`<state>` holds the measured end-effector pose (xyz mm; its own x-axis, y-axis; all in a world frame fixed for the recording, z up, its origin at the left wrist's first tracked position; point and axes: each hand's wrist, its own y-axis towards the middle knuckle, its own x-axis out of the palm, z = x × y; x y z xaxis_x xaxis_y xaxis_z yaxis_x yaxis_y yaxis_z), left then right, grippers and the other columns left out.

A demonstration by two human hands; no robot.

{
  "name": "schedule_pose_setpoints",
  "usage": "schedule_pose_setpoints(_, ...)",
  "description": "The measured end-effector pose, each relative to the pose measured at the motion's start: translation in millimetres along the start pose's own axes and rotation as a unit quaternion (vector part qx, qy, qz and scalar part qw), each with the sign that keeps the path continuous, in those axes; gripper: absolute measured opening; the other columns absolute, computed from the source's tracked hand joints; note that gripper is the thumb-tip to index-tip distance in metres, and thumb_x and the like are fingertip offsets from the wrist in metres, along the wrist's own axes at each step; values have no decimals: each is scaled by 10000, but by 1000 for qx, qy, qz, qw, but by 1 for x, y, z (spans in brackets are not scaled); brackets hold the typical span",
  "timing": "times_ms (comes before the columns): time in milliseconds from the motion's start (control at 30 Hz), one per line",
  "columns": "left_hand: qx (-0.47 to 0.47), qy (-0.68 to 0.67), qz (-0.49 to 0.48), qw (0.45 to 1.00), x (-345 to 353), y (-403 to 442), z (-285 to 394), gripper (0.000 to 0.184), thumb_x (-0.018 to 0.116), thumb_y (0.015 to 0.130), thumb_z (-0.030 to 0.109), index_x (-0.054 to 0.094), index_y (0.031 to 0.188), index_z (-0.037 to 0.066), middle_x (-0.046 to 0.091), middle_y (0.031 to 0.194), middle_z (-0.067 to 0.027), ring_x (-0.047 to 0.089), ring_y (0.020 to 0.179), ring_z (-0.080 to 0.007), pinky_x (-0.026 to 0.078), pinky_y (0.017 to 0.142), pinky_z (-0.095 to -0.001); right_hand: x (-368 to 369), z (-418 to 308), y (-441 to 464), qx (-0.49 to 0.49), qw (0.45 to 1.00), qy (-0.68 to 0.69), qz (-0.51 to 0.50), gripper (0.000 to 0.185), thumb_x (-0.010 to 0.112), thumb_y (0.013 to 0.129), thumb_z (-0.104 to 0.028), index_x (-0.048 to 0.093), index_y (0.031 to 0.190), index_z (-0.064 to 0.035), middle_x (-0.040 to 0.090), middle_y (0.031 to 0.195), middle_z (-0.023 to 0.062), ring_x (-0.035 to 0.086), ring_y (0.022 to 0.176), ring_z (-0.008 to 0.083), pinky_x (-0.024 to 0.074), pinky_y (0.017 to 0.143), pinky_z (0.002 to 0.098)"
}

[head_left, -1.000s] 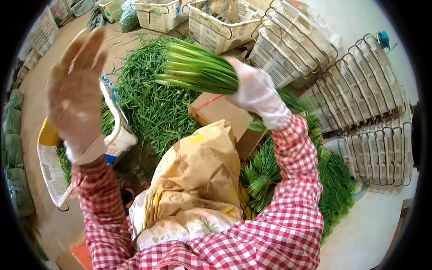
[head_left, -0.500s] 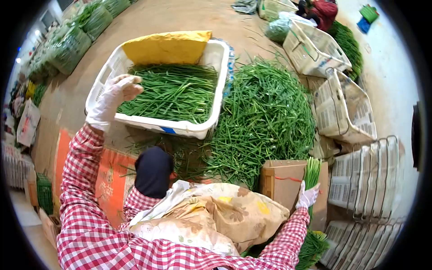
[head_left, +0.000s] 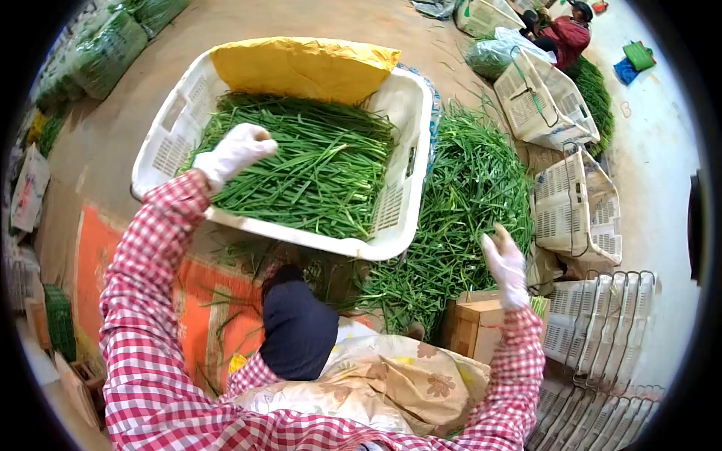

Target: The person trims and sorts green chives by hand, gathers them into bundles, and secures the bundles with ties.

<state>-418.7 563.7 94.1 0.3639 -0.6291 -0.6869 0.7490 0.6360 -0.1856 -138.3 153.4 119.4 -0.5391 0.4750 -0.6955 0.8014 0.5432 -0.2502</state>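
Note:
My left hand (head_left: 235, 154), in a white glove with bare fingertips, is over the left part of a white plastic crate (head_left: 301, 239). Its fingers are curled together, and nothing shows in them. Long green chives (head_left: 308, 165) lie in the crate, below a yellow sheet (head_left: 301, 68) along its far side. To the right, my right hand (head_left: 505, 263), gloved the same way, is raised beside a loose heap of chives (head_left: 470, 188), fingertips slightly apart and nothing held. A chive bundle (head_left: 539, 306) stands by the cardboard box (head_left: 470, 331), mostly hidden behind my right sleeve.
White crates (head_left: 575, 203) line the right side, with stacked ones (head_left: 602, 316) nearer me. A patterned cloth (head_left: 398, 376) covers my lap. An orange mat (head_left: 180, 301) lies at left. Bagged greens (head_left: 101, 64) stand far left. Another person (head_left: 564, 34) sits at the far right.
My right hand has let go of the chive bundle and moved up and forward. My left hand has moved right over the crate, its fingers curling in. The view has shifted.

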Motion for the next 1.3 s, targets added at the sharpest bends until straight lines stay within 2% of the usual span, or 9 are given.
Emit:
schedule_pose_setpoints(167,74,253,-55,963,92,104,-13,251,515,807,242,670,775,47,640,749,-180,622,701,-350,499,704,-417,121,-44,46,-136,984,-99,56,828,569,869,-420,167,1406,66,486,1252,274,560,1081,314,476,894,357)
schedule_pose_setpoints(367,127,386,-60,912,157,162,-40,501,524,811,536,660,640,85,588,572,-108,596,580,-292,401,562,-408,183,-49,54,-122,986,-19,109,938,693,767,-259,96,1407,77,619,976,194,639,769,267,523,686,344)
schedule_pose_setpoints(600,112,441,-16,890,192,178,-61,179,600,808,258,699,738,126,643,642,-57,633,611,-241,409,495,-391,181,-53,51,-111,990,18,88,874,658,782,-124,86,1424,34,588,1053,208,630,841,272,512,735,333)
schedule_pose_setpoints(767,147,117,37,982,136,162,-88,250,548,865,238,614,770,16,597,615,-151,564,483,-271,430,466,-387,181,-55,49,-88,992,-17,93,878,656,788,-128,75,1427,30,588,1053,215,630,847,273,513,741,341)
schedule_pose_setpoints(833,-44,-203,-88,974,75,155,-59,244,551,883,243,585,858,3,572,619,-150,534,467,-280,430,471,-383,180,-57,50,-102,991,-18,90,881,656,791,-139,70,1427,29,586,1045,225,631,844,287,516,733,348)
schedule_pose_setpoints(933,192,111,69,973,43,184,-46,209,556,891,247,586,910,41,552,602,-132,527,471,-289,435,474,-370,178,-58,49,-94,990,-57,90,891,661,788,-152,67,1427,29,582,1046,236,630,846,307,518,731,355)
schedule_pose_setpoints(1033,204,284,-35,936,76,202,-8,230,539,880,272,621,988,87,627,747,-150,624,723,-276,491,586,-408,179,-60,49,-92,991,-44,90,897,670,780,-151,75,1426,28,576,1061,241,629,857,314,520,734,355)
schedule_pose_setpoints(1200,303,359,-40,882,163,232,-25,1152,748,554,603,237,1365,-35,317,1382,-246,265,1309,-385,162,1093,-494,176,-59,49,-88,991,-55,84,889,668,773,-134,85,1422,37,555,1102,255,625,885,331,518,756,360)
schedule_pose_setpoints(1300,243,393,-6,887,173,245,-55,1278,760,501,637,183,1379,-92,310,1380,-282,276,1313,-389,182,1094,-476,176,-57,51,-109,989,-56,85,888,665,767,-121,85,1417,51,552,1104,262,624,883,344,521,748,364)
